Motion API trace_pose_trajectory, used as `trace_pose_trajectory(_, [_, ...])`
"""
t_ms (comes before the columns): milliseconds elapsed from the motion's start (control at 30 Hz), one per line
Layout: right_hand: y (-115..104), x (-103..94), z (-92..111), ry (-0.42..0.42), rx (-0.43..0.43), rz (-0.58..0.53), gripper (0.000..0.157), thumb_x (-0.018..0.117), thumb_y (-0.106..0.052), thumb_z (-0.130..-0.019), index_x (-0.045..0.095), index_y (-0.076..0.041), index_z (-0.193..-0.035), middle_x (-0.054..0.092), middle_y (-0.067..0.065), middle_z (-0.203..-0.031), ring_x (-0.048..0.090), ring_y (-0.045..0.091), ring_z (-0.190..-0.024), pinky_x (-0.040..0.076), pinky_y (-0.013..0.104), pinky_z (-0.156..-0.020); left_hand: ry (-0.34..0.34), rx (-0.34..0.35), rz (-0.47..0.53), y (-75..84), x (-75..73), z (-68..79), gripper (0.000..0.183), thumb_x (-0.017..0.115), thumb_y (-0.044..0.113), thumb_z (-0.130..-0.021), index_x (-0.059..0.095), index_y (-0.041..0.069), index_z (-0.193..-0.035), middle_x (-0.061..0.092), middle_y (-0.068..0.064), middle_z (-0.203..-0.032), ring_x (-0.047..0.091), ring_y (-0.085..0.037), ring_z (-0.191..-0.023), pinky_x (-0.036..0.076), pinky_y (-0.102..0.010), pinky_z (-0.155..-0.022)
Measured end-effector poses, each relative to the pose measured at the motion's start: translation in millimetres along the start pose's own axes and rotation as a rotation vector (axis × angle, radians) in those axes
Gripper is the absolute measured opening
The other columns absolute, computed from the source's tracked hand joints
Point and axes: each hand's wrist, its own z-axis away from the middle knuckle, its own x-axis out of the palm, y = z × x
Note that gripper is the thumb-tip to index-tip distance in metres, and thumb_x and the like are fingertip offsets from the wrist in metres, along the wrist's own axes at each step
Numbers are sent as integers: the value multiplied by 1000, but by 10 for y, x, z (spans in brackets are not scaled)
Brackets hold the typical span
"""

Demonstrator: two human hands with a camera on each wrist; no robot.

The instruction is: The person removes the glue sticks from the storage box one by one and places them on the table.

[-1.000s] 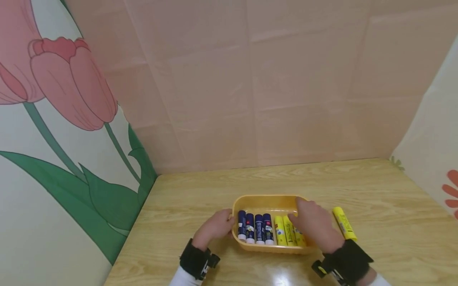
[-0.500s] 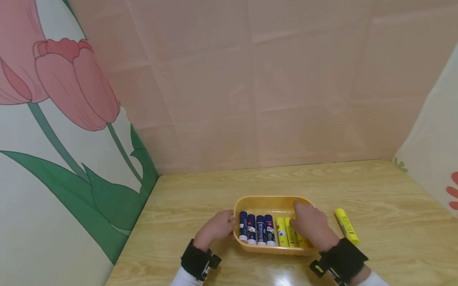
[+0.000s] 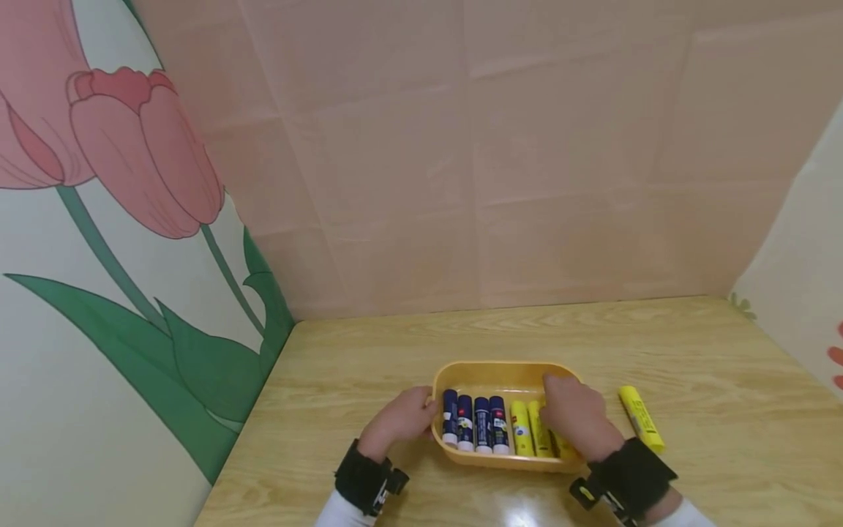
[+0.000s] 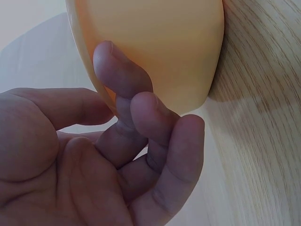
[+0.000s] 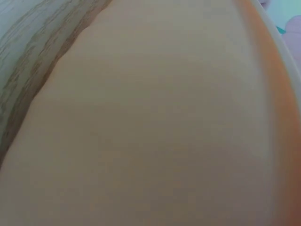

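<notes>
A yellow plastic tray [image 3: 500,462] stands on the table. Inside lies a row of dark blue glue sticks [image 3: 483,424] with white ends, beside yellow glue sticks [image 3: 522,429]. My left hand [image 3: 403,415] holds the tray's left rim; in the left wrist view its thumb and a curled finger [image 4: 123,75] take the rim between them. Over the tray's right end is my right hand [image 3: 576,417], above the rightmost yellow stick [image 3: 563,448], which it partly covers. Its fingertips are hidden, so whether they pinch that stick does not show. The right wrist view is filled by the tray's outer wall [image 5: 150,113].
Another yellow glue stick [image 3: 642,419] lies on the wood-grain table [image 3: 369,351] to the right of the tray. A pinkish sheet [image 3: 500,161] covers the back, and a tulip-printed panel [image 3: 145,154] stands at the left.
My right hand has shifted slightly left and lower over the tray, covering more of the rightmost yellow stick. The left hand keeps its hold on the rim. The head view has turned a little.
</notes>
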Motion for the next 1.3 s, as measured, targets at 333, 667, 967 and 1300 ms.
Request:
trace_pose_trajectory(333, [-2,36,-35,40,-10,40,13,63,-3,-85,61,1,-97,53,9,-73,50,25,-65,40,36,-54,-3,-4,4,-3,-8,-1,29,47,19,-105,61,-2,-121,62,-4,-76,63,-30,-70,46,-31,-57])
trace_pose_trajectory(667, [21,59,-54,73,-19,45,5,61,-3,-88,62,0,-91,52,8,-71,50,23,-61,39,34,-51,-3,6,-14,21,-23,18,27,47,16,-103,62,-2,-117,62,-4,-76,64,-28,-70,46,-31,-57])
trace_pose_trajectory(967, [-3,28,51,9,-13,44,9,67,-6,-86,60,-2,-86,51,9,-70,50,23,-63,39,33,-52,1,22,-17,10,-16,14,23,48,15,-102,63,-1,-111,62,-4,-76,63,-24,-66,46,-30,-56])
trace_pose_trajectory(1300, [9,47,9,37,-31,74,2,58,-2,-90,59,0,-91,51,10,-72,50,24,-64,41,36,-53,5,6,-29,30,-20,22,25,48,17,-103,63,0,-113,61,-4,-74,57,-19,-63,44,-31,-56])
